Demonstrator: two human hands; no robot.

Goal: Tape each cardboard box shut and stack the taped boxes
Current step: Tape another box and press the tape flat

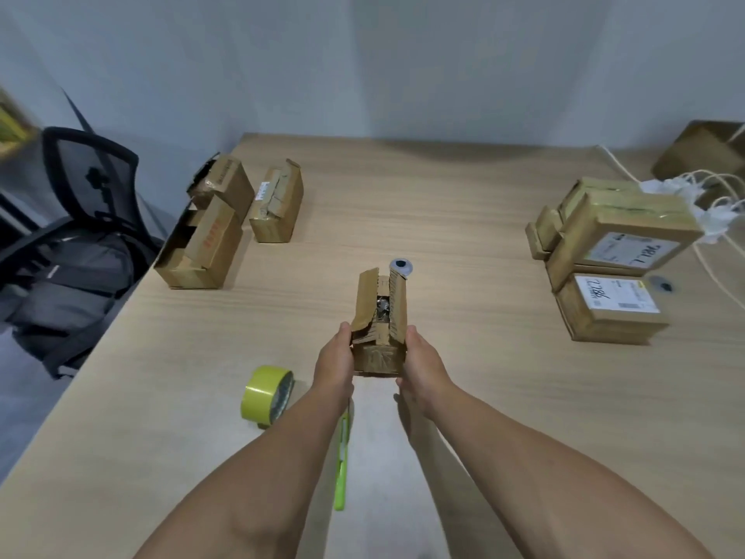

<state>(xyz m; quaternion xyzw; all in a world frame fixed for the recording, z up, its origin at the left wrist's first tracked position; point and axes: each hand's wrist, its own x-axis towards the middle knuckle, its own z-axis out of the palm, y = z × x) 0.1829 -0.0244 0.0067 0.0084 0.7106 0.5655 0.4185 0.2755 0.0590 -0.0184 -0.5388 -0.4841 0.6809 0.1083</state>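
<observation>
– So, layout, big to small?
– Wooden table fills the view. Office chair off its left edge, dark backpack on the seat. Right side of the table: pile of taped boxes, white labels facing up, white cables just behind. Far left: three open boxes, flaps loose, set close together.
– And the one being worked on?
– Small box, centre of the table, well apart from both groups. Top flaps half up, gap between them, something dark and shiny inside.
– Hands?
– Both on its near end. Left hand clasps the left wall, right hand the right wall, so the box sits between the palms. Thumbs lie up along the top edges beside the flaps; the other fingers are hidden behind the walls. Can't tell if it's lifted or resting.
– Tools?
– Yellow tape roll on edge, just left of the left wrist, untouched. Green cutter flat on the table between the forearms. Small round table grommet behind the box's far end.
</observation>
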